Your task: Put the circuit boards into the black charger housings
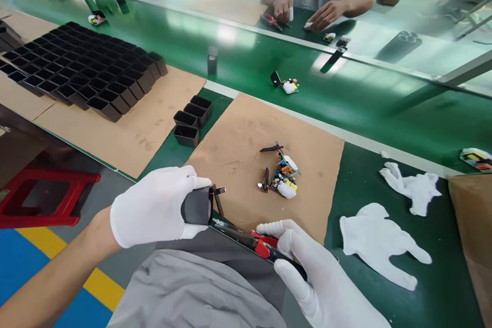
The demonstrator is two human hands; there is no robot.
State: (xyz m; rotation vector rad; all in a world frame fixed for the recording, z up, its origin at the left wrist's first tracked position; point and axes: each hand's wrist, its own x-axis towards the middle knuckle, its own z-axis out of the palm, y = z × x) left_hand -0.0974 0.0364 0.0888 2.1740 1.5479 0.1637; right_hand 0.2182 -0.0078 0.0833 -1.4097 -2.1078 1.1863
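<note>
Gloved in white, my left hand [157,207] grips a black rectangular plastic housing [197,206] turned on its side. From its end sticks a small dark flap with a metal-tipped connector [219,192]. My right hand [303,261], also gloved, is wrapped round red-and-black pliers [265,245]. The jaws point at the housing's near edge; whether they pinch anything I cannot make out. Beyond the hands, small circuit boards with attached black end pieces [284,177] lie on a brown cardboard sheet [238,133].
Many black housings [80,64] stand in rows at the left, with several more [192,118] beside the cardboard. White gloves [384,246] lie at the right. Across a green conveyor belt [246,69] carrying scattered parts, another person's hands [326,14] work. A red stool [49,197] stands lower left.
</note>
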